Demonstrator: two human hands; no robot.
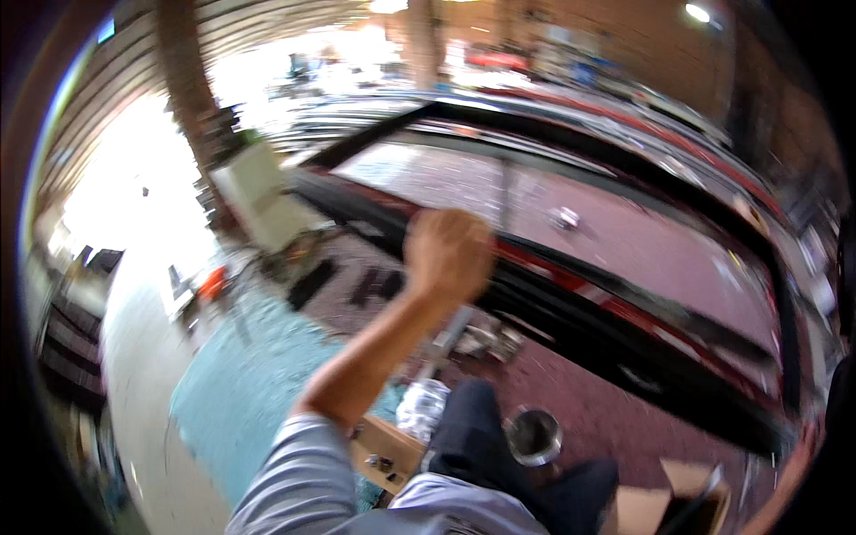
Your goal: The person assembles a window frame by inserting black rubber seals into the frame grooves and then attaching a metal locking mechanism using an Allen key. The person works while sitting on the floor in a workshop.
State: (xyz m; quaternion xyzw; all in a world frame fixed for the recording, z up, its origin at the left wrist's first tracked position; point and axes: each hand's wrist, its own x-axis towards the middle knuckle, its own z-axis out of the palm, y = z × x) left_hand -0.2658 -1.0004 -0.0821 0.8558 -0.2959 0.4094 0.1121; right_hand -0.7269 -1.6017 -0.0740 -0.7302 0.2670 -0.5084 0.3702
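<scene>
A large rectangular black frame [624, 370] with dark red edges, like a window frame, slants across the middle and right of the head view. My left hand [450, 254] is closed over its near rail, towards the left end, with the knuckles up. At the far right rim of the view, my right hand [805, 446] is by the frame's near right corner. It is blurred and partly cut off, so its fingers cannot be made out. Through the frame's opening shows a reddish-brown surface with a small shiny thing [564, 217] on it.
Below the frame are a round metal container [535, 435], a clear plastic bag [422, 410], a wooden box [388, 455] with small metal parts and an open cardboard box [642, 510]. To the left are a light blue mat [236, 383], an orange object [212, 283] and a pale block [261, 196].
</scene>
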